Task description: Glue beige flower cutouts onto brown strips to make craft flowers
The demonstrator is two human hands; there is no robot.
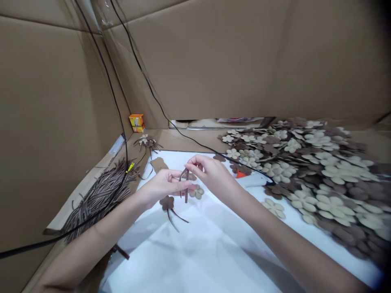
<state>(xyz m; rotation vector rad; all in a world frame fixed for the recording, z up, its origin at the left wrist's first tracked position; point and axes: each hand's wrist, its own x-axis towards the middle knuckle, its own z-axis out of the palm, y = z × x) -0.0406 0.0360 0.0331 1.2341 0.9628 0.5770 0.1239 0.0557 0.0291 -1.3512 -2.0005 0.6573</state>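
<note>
Since the right fingers (195, 162) barely pinch the brown strip (186, 188) and the left fingers (178, 184) show no clear hold, a slip could drop it on the white sheet (189, 256).

The white sheet (189, 252) is spreading toward the near side, leaving room to pass; the heap of cut-out flowers (320, 175) and a glue gun (252, 180) are blocking the right; the pile of brown strips (100, 199) is crowding the left; a black cable (180, 132) is crossing the far side, in front of the cardboard wall (244, 61).
</note>
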